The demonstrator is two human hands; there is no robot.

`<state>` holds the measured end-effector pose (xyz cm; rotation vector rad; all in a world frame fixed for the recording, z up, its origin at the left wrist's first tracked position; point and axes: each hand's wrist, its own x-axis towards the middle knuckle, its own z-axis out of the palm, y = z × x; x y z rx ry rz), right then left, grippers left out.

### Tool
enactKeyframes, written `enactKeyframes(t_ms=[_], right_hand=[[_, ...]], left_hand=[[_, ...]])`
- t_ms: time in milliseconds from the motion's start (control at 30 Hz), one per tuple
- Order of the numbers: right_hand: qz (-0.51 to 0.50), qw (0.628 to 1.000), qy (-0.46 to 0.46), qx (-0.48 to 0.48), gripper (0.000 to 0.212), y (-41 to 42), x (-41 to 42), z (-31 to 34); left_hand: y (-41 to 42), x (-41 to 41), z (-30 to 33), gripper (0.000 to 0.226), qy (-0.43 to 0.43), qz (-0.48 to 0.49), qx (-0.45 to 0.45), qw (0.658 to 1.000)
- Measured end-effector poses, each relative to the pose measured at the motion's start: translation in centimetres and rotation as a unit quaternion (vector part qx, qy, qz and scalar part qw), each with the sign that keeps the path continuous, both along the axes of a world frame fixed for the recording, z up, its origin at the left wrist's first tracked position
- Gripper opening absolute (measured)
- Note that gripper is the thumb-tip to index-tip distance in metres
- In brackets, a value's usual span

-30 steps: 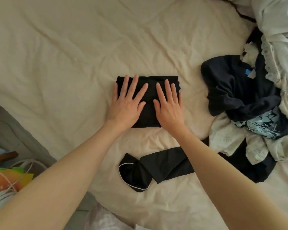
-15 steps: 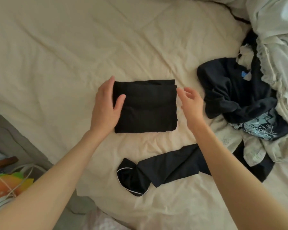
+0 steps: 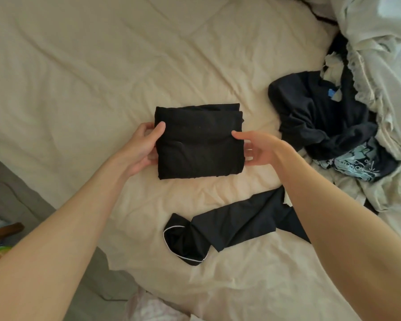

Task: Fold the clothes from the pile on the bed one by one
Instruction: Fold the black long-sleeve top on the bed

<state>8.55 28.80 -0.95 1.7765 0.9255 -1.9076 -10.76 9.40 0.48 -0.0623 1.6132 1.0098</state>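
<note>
Cream bed (image 3: 102, 77), black garment (image 3: 198, 141) folded square, both hands (image 3: 140, 147) gripping its sides

folded garment (image 3: 198, 144): black cloth, matt, fine knit-like texture
bedsheet (image 3: 90, 66): cream cloth, matt, softly creased
loose dark piece (image 3: 227, 230): smooth black cloth, white piped edge
pile (image 3: 329, 126): dark matt cloth, pale crinkled fabric

Folded black garment (image 3: 198, 142) on cream bed (image 3: 79, 77).
Neat square, layered edges along top; unfolded pile (image 3: 329, 126) heaped at right, black sleeve (image 3: 220, 230) trailing below.
</note>
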Motion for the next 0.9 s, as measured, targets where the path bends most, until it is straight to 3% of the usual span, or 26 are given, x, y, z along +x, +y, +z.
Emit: enactKeyframes(t_ms=[200, 333, 467, 633, 900], right_hand=[[-0.006, 1.000, 0.013, -0.008, 0.058, -0.9, 1.1, 1.9], [-0.020, 0.999, 0.035, -0.006, 0.044, -3.4, 3.6, 4.4], [-0.042, 0.998, 0.050, -0.006, 0.035, -8.0, 7.8, 8.3], [-0.122, 0.991, 0.054, 0.011, 0.009, -14.1, 15.5, 13.7], [-0.250, 0.963, 0.088, 0.055, 0.022, -24.1, 30.1, 19.7]], left_hand=[[-0.7, 0.0, 2.2, 0.033, 0.008, -0.035, 0.009, 0.999], [-2.5, 1.8, 4.8, 0.035, -0.015, -0.046, 0.012, 0.999], [-5.4, 4.9, 8.1, 0.033, -0.030, -0.053, 0.001, 0.998], [-8.5, 10.4, 12.2, 0.035, -0.047, -0.114, -0.004, 0.992], [-11.5, 22.3, 18.2, 0.037, -0.029, -0.238, 0.042, 0.970]])
